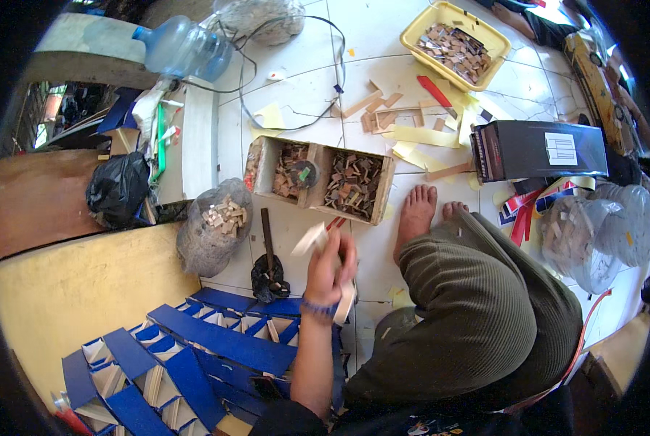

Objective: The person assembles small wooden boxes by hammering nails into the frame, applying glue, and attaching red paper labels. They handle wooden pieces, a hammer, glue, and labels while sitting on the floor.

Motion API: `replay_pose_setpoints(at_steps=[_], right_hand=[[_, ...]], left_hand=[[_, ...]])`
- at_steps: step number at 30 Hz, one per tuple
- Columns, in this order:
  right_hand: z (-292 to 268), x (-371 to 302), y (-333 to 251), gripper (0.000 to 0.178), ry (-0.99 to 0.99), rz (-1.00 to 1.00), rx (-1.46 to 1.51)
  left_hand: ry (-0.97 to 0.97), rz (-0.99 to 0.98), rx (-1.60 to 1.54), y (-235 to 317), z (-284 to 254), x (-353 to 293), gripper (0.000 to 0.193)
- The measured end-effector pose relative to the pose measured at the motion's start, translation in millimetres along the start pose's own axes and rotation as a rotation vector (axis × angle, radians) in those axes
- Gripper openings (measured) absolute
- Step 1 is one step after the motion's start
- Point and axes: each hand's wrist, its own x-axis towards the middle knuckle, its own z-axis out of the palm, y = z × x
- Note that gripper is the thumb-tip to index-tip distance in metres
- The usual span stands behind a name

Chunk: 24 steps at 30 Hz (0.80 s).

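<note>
My left hand (332,270), with a blue band at its wrist, is raised over the tiled floor, its fingers curled. A pale wood-coloured strip (345,302) pokes out below the fingers, and another pale end (309,240) shows above them. Motion blurs them, so I cannot tell whether they are one piece. Just beyond the hand stands a two-part box (352,215) filled with small brown and dark chips. A thin red object (336,223) lies between hand and box, partly hidden. My right hand is out of view.
Blue boxes (223,339) with pale inserts are massed at lower left. Nearby are a long-handled tool (267,240) and a bag of wooden bits (207,243). Farther off lie a yellow basin (421,59), cardboard scraps (419,135) and a black box (532,149). My bent leg (477,298) fills the right.
</note>
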Motion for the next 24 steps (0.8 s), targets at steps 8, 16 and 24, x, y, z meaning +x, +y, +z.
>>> replay_pose_setpoints(at_steps=[8, 16, 24], right_hand=[[70, 3, -107, 0.037, -0.200, -0.163, 0.028], [1, -72, -8, 0.038, -0.237, -0.030, 0.112], [-105, -184, 110, 0.039, 0.008, 0.189, 0.338]], left_hand=[[1.142, 0.169, 1.358, -117, -215, 119, 0.052], [0.875, 0.037, 1.400, -146, -220, 110, 0.074], [0.576, -0.085, 1.697, -95, -211, 69, 0.058]])
